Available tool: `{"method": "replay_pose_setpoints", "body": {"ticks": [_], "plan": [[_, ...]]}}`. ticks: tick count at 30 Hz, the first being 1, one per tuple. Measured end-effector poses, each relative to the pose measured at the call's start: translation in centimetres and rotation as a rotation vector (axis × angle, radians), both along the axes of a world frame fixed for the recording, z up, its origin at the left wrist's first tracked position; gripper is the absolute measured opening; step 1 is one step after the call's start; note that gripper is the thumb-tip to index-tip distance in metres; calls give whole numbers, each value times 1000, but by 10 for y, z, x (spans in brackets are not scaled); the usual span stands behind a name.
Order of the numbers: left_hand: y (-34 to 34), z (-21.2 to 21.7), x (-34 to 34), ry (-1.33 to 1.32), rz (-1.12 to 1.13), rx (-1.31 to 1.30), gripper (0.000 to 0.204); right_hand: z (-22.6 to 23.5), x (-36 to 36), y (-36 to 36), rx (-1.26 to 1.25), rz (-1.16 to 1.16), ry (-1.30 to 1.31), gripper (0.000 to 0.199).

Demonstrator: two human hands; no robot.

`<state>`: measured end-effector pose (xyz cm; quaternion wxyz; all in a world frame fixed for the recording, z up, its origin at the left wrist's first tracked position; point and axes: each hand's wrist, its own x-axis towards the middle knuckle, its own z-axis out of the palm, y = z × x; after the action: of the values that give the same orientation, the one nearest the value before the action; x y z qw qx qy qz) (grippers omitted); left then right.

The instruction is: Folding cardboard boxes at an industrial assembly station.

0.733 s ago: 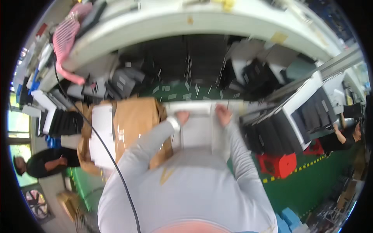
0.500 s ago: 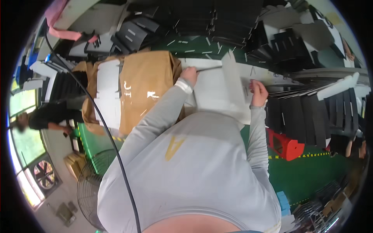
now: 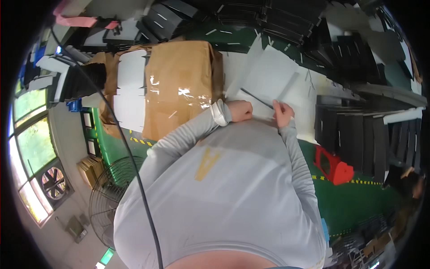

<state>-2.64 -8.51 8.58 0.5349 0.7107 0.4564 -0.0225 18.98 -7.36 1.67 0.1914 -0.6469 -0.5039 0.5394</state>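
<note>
On the worktop in front of me lies a white sheet or board (image 3: 274, 65), with a raised white flap (image 3: 245, 67) along its left side. A thin dark strip (image 3: 256, 97) slants across the white surface. My right hand (image 3: 283, 114) is closed, its fingertips pinched at the strip's lower right end. Beside it, my left hand (image 3: 240, 110) is curled into a fist at the near edge of the white sheet; what it grips, if anything, is hidden. A brown paper-wrapped bundle (image 3: 179, 85) stands just left of that hand.
White folded pieces (image 3: 130, 89) lie left of the brown bundle. Rows of black panels (image 3: 351, 141) stand at the right, above a red plastic stool (image 3: 333, 166). More black pieces (image 3: 286, 20) are stacked at the far side. A wire fan (image 3: 109, 201) stands lower left; a black cable (image 3: 118, 125) hangs across the view.
My left hand has come nearer to me and to the right. The right hand has moved slightly left and nearer, to the dark strip's end. The raised white flap now stands farther left.
</note>
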Motion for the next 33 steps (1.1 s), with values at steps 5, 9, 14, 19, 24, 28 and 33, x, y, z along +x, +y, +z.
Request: {"method": "replay_pose_setpoints", "body": {"ticks": [5,9,14,19,24,28,33], "plan": [[31,149,-50,-550,109,-394,26,5,8,9,161,84,-263,43],[36,155,-82,-1290,853,77,13,-7,16,3,215,190,-261,37],[69,50,-43,-256,947,673,33,-9,16,-3,225,282,-350,33],[57,-90,4,37,1073,237,53,18,17,3,315,255,-468,34],[35,-111,18,-36,1107,45,57,21,20,10,336,230,-434,41],[30,-96,14,-90,1056,-15,63,18,19,10,296,292,-590,44],[27,-49,6,-43,927,-135,58,-71,69,10,218,454,-351,53]]}}
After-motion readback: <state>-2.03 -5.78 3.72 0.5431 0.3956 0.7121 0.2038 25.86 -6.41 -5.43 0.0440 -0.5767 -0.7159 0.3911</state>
